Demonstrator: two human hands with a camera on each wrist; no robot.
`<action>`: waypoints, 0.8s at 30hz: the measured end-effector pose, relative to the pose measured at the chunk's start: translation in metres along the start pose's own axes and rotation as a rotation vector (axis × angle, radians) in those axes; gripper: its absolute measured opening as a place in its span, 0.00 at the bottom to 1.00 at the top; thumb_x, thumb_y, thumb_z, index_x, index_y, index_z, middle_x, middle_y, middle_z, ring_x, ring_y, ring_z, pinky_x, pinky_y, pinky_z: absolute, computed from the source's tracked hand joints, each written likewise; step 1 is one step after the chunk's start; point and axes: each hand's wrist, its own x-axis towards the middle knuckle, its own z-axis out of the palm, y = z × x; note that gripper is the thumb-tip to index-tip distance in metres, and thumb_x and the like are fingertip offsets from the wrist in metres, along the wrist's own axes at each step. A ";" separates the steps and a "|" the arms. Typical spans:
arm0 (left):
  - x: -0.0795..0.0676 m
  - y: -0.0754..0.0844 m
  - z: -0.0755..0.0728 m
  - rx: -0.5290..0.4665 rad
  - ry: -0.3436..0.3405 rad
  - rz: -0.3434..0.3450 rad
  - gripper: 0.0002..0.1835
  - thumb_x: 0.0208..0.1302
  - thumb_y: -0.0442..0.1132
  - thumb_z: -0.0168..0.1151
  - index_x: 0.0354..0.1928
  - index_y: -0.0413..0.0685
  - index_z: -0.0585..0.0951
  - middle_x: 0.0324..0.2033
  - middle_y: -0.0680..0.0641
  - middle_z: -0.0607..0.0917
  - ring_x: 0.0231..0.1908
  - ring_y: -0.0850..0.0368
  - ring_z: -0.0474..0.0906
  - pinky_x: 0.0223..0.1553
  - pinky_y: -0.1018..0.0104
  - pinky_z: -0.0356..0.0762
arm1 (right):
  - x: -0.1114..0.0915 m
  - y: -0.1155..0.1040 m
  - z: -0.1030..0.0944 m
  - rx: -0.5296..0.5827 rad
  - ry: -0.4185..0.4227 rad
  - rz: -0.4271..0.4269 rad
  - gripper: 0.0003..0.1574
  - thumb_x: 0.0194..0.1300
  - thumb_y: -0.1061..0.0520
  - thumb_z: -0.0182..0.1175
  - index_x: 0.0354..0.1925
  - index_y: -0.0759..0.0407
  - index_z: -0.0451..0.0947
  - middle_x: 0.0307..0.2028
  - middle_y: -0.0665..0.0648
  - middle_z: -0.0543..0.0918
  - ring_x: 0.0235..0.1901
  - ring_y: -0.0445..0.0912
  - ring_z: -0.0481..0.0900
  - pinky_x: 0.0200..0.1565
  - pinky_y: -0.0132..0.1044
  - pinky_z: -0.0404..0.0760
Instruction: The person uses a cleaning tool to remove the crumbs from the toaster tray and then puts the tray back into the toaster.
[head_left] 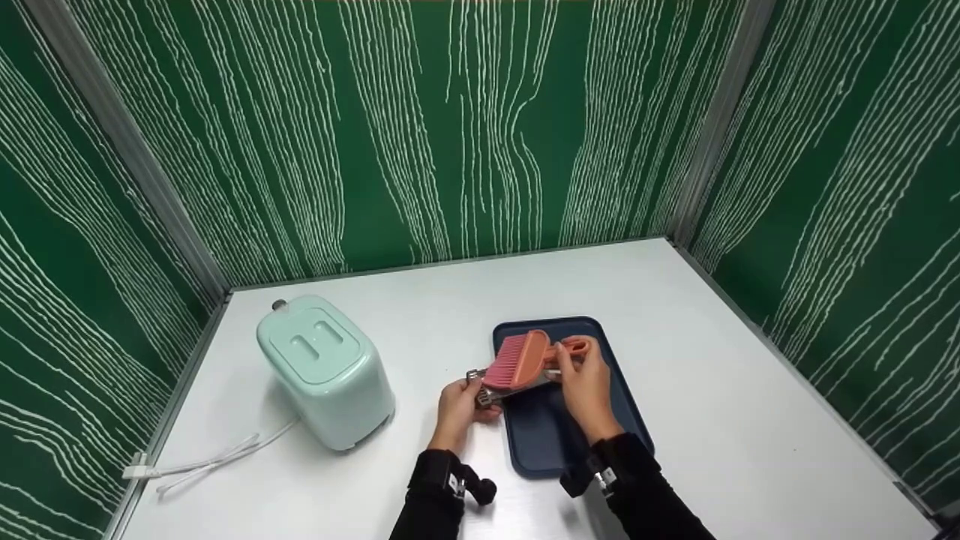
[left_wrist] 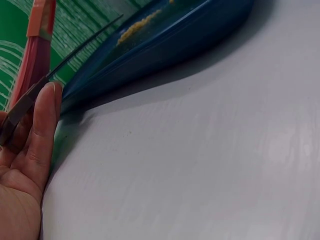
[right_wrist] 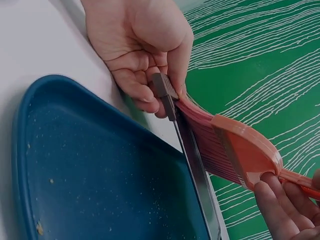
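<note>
My left hand [head_left: 457, 409] grips the end of a thin metal crumb tray [right_wrist: 199, 182], with the thumb on top. The crumb tray is tilted over a dark blue serving tray [head_left: 544, 442]. My right hand [head_left: 589, 386] holds the handle of an orange brush [head_left: 534, 358]. Its pink bristles [right_wrist: 202, 135] lie against the crumb tray's upper face, close to my left thumb. Yellow crumbs [left_wrist: 137, 28] lie in the blue tray, and fine specks are scattered over its bottom in the right wrist view.
A mint-green toaster [head_left: 326, 375] with a lid on top stands at the left of the white table [head_left: 720, 375]. Its white cord and plug [head_left: 139, 472] lie by the table's left edge. Green walls with white lines [head_left: 390, 135] enclose the table's back and sides.
</note>
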 end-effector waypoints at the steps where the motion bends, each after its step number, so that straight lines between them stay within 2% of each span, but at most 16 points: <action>1: 0.000 0.000 0.000 0.000 0.002 0.000 0.14 0.84 0.36 0.52 0.45 0.29 0.79 0.24 0.45 0.85 0.19 0.59 0.84 0.23 0.67 0.88 | 0.000 0.000 0.000 -0.010 0.001 -0.006 0.11 0.81 0.65 0.57 0.54 0.71 0.70 0.43 0.70 0.85 0.36 0.50 0.91 0.38 0.42 0.93; 10: -0.003 0.002 0.000 0.006 -0.002 0.000 0.14 0.84 0.36 0.51 0.40 0.32 0.78 0.22 0.46 0.85 0.19 0.60 0.85 0.24 0.67 0.88 | 0.009 0.004 -0.018 -0.133 0.022 -0.014 0.11 0.81 0.64 0.56 0.55 0.70 0.71 0.41 0.69 0.86 0.36 0.57 0.91 0.34 0.40 0.92; 14: -0.002 0.002 0.000 0.003 -0.006 0.009 0.14 0.84 0.35 0.51 0.41 0.29 0.78 0.22 0.47 0.85 0.19 0.60 0.85 0.24 0.67 0.88 | 0.012 0.005 -0.029 -0.158 0.028 -0.014 0.11 0.82 0.62 0.56 0.55 0.69 0.71 0.42 0.69 0.86 0.37 0.53 0.91 0.38 0.41 0.92; 20: -0.002 0.002 0.001 -0.007 -0.017 0.015 0.15 0.85 0.35 0.50 0.45 0.26 0.78 0.24 0.46 0.86 0.20 0.60 0.85 0.25 0.67 0.88 | 0.016 0.004 -0.041 -0.190 0.040 -0.013 0.11 0.82 0.62 0.56 0.56 0.68 0.71 0.43 0.68 0.84 0.36 0.45 0.90 0.37 0.31 0.90; 24: -0.004 0.002 0.001 -0.011 -0.018 0.017 0.15 0.85 0.35 0.50 0.44 0.26 0.78 0.25 0.45 0.86 0.21 0.59 0.85 0.26 0.66 0.89 | 0.019 0.005 -0.047 -0.234 0.075 -0.025 0.11 0.81 0.63 0.58 0.54 0.69 0.73 0.43 0.67 0.84 0.39 0.52 0.91 0.38 0.32 0.90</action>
